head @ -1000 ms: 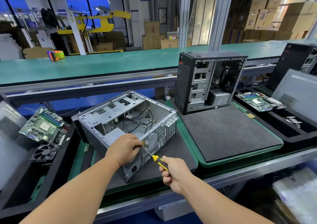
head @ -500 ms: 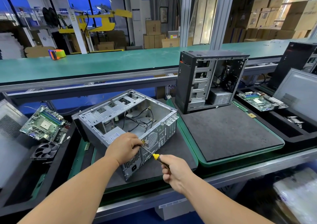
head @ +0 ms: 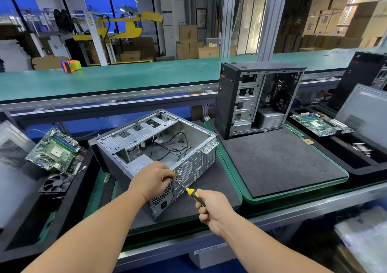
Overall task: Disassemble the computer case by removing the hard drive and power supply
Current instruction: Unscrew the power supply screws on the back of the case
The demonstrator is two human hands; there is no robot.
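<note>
Barely a shift from a second ago: the right hand has slid its closed grip a touch up the yellow-and-black screwdriver, tip still at the rear panel of the open grey metal computer case lying on its side. The left hand stays curled over the case's rear edge, steadying it. Likely a power supply screw is still being worked; the silver power supply box sits inside, just under that hand. The case rests on a black foam mat on the tabletop, a green conveyor belt behind, cardboard boxes beyond
</note>
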